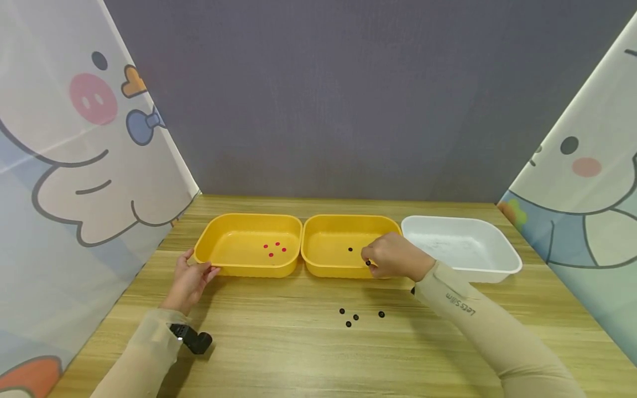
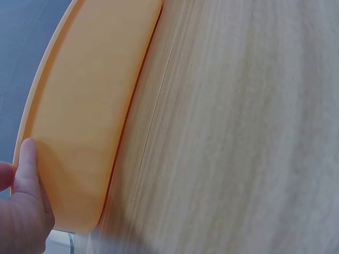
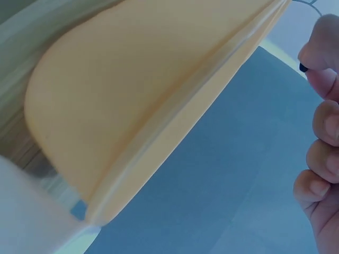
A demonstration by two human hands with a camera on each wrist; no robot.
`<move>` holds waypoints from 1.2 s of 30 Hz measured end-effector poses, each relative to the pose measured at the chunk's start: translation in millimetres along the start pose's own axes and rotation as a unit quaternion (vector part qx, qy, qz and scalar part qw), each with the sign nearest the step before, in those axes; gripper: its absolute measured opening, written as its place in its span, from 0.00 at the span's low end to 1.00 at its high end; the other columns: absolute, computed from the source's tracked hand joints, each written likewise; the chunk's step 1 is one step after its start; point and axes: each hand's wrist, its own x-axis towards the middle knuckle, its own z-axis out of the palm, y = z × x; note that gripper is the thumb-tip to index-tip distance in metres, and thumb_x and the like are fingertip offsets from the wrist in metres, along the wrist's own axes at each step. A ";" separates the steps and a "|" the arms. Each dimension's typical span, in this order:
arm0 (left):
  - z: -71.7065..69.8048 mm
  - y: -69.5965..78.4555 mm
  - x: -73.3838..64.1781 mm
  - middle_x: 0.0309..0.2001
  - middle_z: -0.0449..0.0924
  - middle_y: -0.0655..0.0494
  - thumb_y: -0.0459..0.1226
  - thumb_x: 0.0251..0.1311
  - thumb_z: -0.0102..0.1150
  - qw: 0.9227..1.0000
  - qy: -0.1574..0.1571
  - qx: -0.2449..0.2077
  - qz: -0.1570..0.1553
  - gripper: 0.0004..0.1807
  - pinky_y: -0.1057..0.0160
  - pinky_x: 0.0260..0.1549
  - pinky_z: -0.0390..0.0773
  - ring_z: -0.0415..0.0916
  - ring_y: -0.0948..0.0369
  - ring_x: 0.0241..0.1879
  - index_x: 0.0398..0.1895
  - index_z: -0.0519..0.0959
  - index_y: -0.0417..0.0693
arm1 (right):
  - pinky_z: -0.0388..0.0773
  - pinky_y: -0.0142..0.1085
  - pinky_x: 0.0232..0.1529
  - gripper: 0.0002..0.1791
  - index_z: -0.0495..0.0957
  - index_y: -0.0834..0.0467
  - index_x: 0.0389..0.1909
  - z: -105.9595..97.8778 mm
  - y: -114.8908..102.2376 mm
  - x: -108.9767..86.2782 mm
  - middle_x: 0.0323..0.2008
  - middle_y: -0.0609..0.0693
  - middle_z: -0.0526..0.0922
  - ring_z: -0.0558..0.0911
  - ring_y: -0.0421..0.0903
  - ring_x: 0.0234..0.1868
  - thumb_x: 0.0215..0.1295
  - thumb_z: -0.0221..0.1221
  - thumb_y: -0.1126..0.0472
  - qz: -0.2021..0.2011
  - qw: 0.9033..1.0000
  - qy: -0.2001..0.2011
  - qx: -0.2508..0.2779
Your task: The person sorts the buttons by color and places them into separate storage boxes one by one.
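Note:
My right hand [image 1: 393, 255] is over the front right part of the middle yellow tray [image 1: 318, 269], pinching a small black button [image 1: 368, 263] between thumb and forefinger. In the right wrist view the same button [image 3: 303, 67] peeks out at the fingertips. Inside that tray lies another black button [image 1: 350, 249]. My left hand [image 1: 188, 282] rests at the front left corner of the left yellow tray [image 1: 259, 271], its fingers touching the wall. Several red buttons [image 1: 271, 255] lie in that tray. On the table in front are several black buttons [image 1: 355, 317].
A white tray [image 1: 497, 272] stands right of the middle one, the three in a row on the wood-grain table [image 1: 278, 342]. Behind rises a grey panel [image 1: 318, 110]. Cartoon-printed sheets [image 1: 59, 182] close off both sides.

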 end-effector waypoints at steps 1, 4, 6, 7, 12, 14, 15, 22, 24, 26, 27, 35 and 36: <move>-0.2 -0.1 0.1 0.54 0.56 0.43 0.21 0.68 0.36 1.000 0.000 0.000 -0.001 0.43 0.74 0.40 0.80 0.74 0.67 0.27 0.73 0.24 0.53 | 0.63 0.25 0.14 0.08 0.76 0.54 0.18 -0.5 1.1 -1.1 0.15 0.41 0.75 0.65 0.34 0.13 0.37 0.61 0.69 0.006 1.000 -0.008 -0.001; -0.4 -0.1 0.2 0.57 0.54 0.42 0.21 0.68 0.36 1.000 0.000 -0.002 0.000 0.43 0.74 0.40 0.80 0.76 0.68 0.28 0.73 0.24 0.53 | 0.65 0.26 0.14 0.08 0.75 0.53 0.19 -3.0 4.8 -5.1 0.15 0.41 0.74 0.65 0.35 0.14 0.38 0.62 0.68 0.034 0.999 -0.038 -0.001; -0.5 0.1 0.3 0.60 0.52 0.41 0.21 0.68 0.36 1.000 0.000 -0.003 0.001 0.43 0.74 0.41 0.80 0.76 0.68 0.28 0.73 0.24 0.52 | 0.65 0.27 0.14 0.08 0.75 0.52 0.19 -5.7 7.0 -7.9 0.15 0.40 0.73 0.65 0.35 0.14 0.39 0.63 0.68 0.054 0.997 -0.057 -0.003; -0.2 0.4 0.3 0.62 0.51 0.40 0.21 0.68 0.35 1.000 0.000 -0.002 0.001 0.43 0.74 0.41 0.80 0.76 0.69 0.28 0.73 0.24 0.52 | 0.66 0.28 0.14 0.08 0.75 0.51 0.19 -7.0 8.3 -9.5 0.15 0.39 0.72 0.64 0.35 0.14 0.40 0.63 0.67 0.064 0.996 -0.067 -0.005; 1.2 2.1 0.4 0.64 0.48 0.39 0.21 0.68 0.35 1.000 0.002 0.002 0.001 0.42 0.75 0.41 0.80 0.76 0.69 0.29 0.73 0.24 0.52 | 0.66 0.29 0.15 0.07 0.77 0.51 0.21 -13.1 15.8 -19.0 0.15 0.39 0.72 0.63 0.35 0.14 0.44 0.65 0.65 0.110 0.988 -0.106 -0.007; 1.4 2.5 0.3 0.64 0.48 0.39 0.21 0.68 0.35 1.000 0.000 0.003 0.000 0.42 0.75 0.41 0.80 0.76 0.69 0.29 0.73 0.24 0.52 | 0.67 0.30 0.15 0.07 0.77 0.52 0.22 -14.6 19.9 -23.9 0.15 0.39 0.73 0.63 0.35 0.15 0.45 0.65 0.66 0.126 0.986 -0.111 -0.001; 1.4 2.7 0.1 0.64 0.48 0.39 0.21 0.68 0.35 1.000 -0.001 0.002 -0.001 0.43 0.75 0.42 0.80 0.76 0.69 0.29 0.73 0.24 0.52 | 0.67 0.30 0.16 0.07 0.78 0.52 0.23 -15.2 22.2 -26.7 0.16 0.39 0.73 0.63 0.36 0.15 0.45 0.65 0.66 0.133 0.985 -0.113 0.002; -0.8 2.6 -1.3 0.70 0.38 0.39 0.22 0.68 0.34 1.000 -0.007 -0.016 -0.011 0.43 0.75 0.44 0.78 0.77 0.69 0.34 0.73 0.22 0.54 | 0.71 0.33 0.20 0.05 0.80 0.53 0.24 -17.5 45.9 -48.6 0.20 0.41 0.77 0.66 0.37 0.18 0.45 0.64 0.65 0.188 0.974 -0.124 0.015; -1.4 2.8 -1.4 0.70 0.39 0.40 0.22 0.68 0.35 1.000 -0.008 -0.016 -0.012 0.43 0.75 0.45 0.78 0.77 0.69 0.34 0.73 0.22 0.54 | 0.72 0.34 0.21 0.05 0.80 0.53 0.24 -17.3 53.9 -55.6 0.21 0.42 0.78 0.66 0.37 0.18 0.45 0.63 0.65 0.200 0.971 -0.129 0.014; -1.5 3.1 -1.8 0.69 0.40 0.40 0.22 0.68 0.36 1.000 -0.008 -0.016 -0.012 0.43 0.75 0.44 0.78 0.77 0.69 0.34 0.73 0.22 0.54 | 0.72 0.34 0.21 0.05 0.80 0.53 0.25 -17.1 60.3 -62.8 0.21 0.42 0.78 0.66 0.37 0.18 0.45 0.63 0.65 0.212 0.968 -0.135 0.018; -1.4 3.3 -2.1 0.69 0.41 0.40 0.22 0.68 0.36 1.000 -0.007 -0.016 -0.011 0.43 0.75 0.44 0.79 0.77 0.69 0.33 0.73 0.23 0.54 | 0.72 0.34 0.21 0.05 0.80 0.52 0.25 -16.3 63.0 -66.4 0.20 0.41 0.77 0.66 0.37 0.18 0.45 0.63 0.66 0.216 0.967 -0.136 0.020; -0.9 3.0 -3.7 0.64 0.48 0.39 0.21 0.68 0.35 1.000 -0.011 -0.017 -0.001 0.43 0.74 0.42 0.80 0.77 0.69 0.30 0.73 0.23 0.51 | 0.64 0.33 0.18 0.05 0.77 0.52 0.25 -21.4 75.9 -83.8 0.16 0.39 0.70 0.64 0.39 0.17 0.47 0.62 0.65 0.255 0.955 -0.149 0.032; -0.9 3.0 -3.8 0.64 0.48 0.39 0.21 0.68 0.35 1.000 -0.011 -0.019 -0.001 0.42 0.74 0.42 0.80 0.77 0.69 0.30 0.73 0.23 0.51 | 0.64 0.34 0.18 0.05 0.77 0.52 0.25 -22.5 77.2 -84.3 0.16 0.39 0.70 0.64 0.39 0.17 0.47 0.62 0.65 0.254 0.955 -0.148 0.031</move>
